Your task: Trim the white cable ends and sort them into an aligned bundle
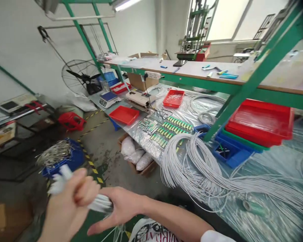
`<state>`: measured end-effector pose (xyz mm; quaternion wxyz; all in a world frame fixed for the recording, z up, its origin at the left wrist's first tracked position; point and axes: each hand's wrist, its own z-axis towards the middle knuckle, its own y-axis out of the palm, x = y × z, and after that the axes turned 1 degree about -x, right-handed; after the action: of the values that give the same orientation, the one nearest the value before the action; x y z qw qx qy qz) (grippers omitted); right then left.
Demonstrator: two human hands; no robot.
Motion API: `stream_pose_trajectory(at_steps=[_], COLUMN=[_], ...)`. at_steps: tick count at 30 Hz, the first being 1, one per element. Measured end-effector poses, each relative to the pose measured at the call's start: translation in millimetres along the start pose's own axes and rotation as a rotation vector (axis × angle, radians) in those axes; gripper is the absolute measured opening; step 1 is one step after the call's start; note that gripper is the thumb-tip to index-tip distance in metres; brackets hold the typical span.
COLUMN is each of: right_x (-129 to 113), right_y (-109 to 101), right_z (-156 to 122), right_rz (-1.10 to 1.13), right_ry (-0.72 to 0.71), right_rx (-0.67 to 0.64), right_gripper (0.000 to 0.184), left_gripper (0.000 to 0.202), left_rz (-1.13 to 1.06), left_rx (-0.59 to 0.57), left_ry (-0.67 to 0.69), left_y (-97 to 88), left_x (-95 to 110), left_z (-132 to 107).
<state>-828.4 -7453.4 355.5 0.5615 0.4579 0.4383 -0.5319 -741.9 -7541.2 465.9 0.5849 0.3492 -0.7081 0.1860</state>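
At lower left, your left hand (74, 195) is gripping the white cable bundle (100, 203); your right hand (118, 204) is spreading loosely around its right part. You should be squeezing evenly so strands aren't slipping.

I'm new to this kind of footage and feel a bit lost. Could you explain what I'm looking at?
There is no machine doing the handling here: these are a person's own bare hands. The single picture comes from a camera worn on that person's head, looking forward and down.

The left hand, blurred, is closed around a bundle of white strands. The right hand is at the bundle's other end, thumb spread; I can't tell whether it grips.

To the right runs a workbench. On it lie long looped white cables, rows of small green and yellow parts, an orange-red tray and, at the far end, what looks like a weighing scale.
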Motion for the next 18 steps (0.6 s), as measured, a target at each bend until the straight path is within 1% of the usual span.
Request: stream_pose_trajectory(at_steps=[1, 2, 3, 4, 6, 8, 9, 11, 13, 15, 18], right_x=[3.2, 8.7, 15.1, 21.1, 28.6, 27.7, 24.9, 17.2, 11.1, 9.0, 11.1], right_y=[7.2, 12.0, 15.0, 16.9, 18.6, 19.1, 18.8, 17.1, 13.9, 9.9, 3.1], right_z=[5.4, 9.2, 11.3, 11.7, 8.8, 3.5, 0.8, -3.9, -7.8, -11.9, -19.4], right_rz=[0.07, 0.135, 0.183, 0.208, 0.208, 0.203, 0.208, 0.218, 0.208, 0.186, 0.21], right_ry=[0.047, 0.1, 0.151, 0.191, 0.214, 0.212, 0.221, 0.257, 0.278, 0.274, 0.297], right_rx=[-0.081, -0.129, -0.145, -0.122, 0.013, 0.155, 0.205, 0.256, 0.287, 0.323, 0.382], right_gripper=[0.028, 0.021, 0.021, 0.023, 0.026, 0.03, 0.031, 0.031, 0.034, 0.038, 0.044], left_gripper=[0.054, 0.054, 0.054, 0.053, 0.051, 0.046, 0.044, 0.041, 0.04, 0.039, 0.035], left_rz=[-0.078, -0.155, -0.215, -0.254, -0.338, -0.428, -0.467, -0.524, -0.536, -0.502, -0.329], left_rx=[0.005, 0.0, -0.016, -0.04, -0.074, -0.106, -0.127, -0.187, -0.273, -0.362, -0.474], left_ry=[-0.009, -0.026, -0.046, -0.071, -0.11, -0.146, -0.16, -0.179, -0.191, -0.161, -0.013], left_y=[2.4, 5.9, 9.7, 13.3, 18.7, 21.8, 23.0, 25.5, 28.9, 32.1, 31.2], left_x=[-4.1, -8.6, -13.0, -16.9, -22.0, -23.0, -22.4, -20.4, -20.0, -23.2, -35.0], left_z=[-1.0, -0.6, 1.2, 3.9, 11.0, 18.9, 22.6, 29.1, 34.4, 38.7, 44.1])
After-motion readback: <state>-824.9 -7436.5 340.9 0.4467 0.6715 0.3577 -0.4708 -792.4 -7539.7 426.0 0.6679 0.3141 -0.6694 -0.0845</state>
